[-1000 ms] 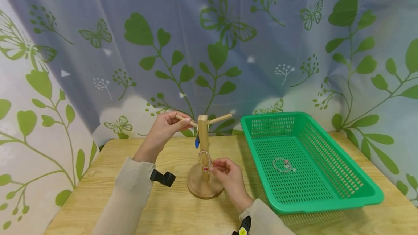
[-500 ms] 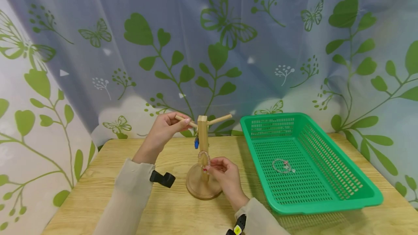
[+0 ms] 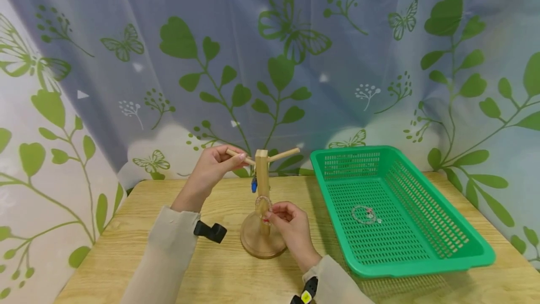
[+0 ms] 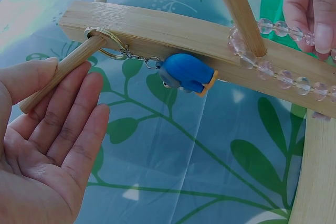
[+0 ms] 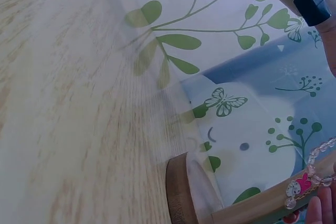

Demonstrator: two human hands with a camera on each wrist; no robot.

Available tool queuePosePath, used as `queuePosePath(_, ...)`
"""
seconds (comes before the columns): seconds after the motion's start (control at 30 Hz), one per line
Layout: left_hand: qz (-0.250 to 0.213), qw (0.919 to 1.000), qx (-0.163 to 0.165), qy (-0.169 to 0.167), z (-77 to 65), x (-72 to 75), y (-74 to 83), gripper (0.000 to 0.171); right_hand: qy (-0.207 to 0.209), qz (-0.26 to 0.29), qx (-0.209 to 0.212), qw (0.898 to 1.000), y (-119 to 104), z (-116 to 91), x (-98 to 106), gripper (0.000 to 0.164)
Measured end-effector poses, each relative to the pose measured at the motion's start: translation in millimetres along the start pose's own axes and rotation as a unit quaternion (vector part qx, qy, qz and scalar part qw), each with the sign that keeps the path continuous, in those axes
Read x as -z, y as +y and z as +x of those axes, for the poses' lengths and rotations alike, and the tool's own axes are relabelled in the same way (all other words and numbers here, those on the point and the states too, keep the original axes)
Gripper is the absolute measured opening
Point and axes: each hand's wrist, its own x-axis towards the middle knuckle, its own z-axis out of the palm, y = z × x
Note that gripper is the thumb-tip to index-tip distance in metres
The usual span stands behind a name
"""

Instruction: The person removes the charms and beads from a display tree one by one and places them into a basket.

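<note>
A wooden rack [image 3: 263,175] with a round base stands on the table, slanted pegs sticking out of its post. My left hand [image 3: 206,172] pinches its upper left peg [image 4: 63,74] between thumb and fingers. A keychain with a blue figure [image 4: 188,72] hangs by its ring from that peg, near the post. Around a lower peg [image 4: 239,11] loops a clear pinkish beaded bracelet [image 4: 285,78]. My right hand [image 3: 295,231] pinches this bracelet by its near side. Beside those fingers, in the right wrist view, a pink and white charm [image 5: 299,185] dangles from it.
On the right stands a green plastic basket [image 3: 422,269] with a similar beaded bracelet [image 3: 369,210] lying inside. A leaf-and-butterfly curtain [image 3: 236,36] hangs behind the wooden table [image 3: 211,266]. Another upper peg [image 3: 284,154] points right.
My right hand has moved slightly left and up with the bracelet, closer to the post. The left hand keeps its grip on the peg.
</note>
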Motion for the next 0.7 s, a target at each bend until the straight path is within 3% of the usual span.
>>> queuePosePath(0.4, 0.004, 1.0000, -0.007, 0.004, -0.3, -0.1, 0.1, 0.023, 0.001, -0.008, 0.027, 1.000, -7, -2, 1, 0.017)
queuePosePath(0.7, 0.002, 1.0000, -0.008, 0.003, 1.0, -0.7, -1.4, 0.023, -0.006, 0.015, 0.036, 0.999, -15, -3, 1, 0.018)
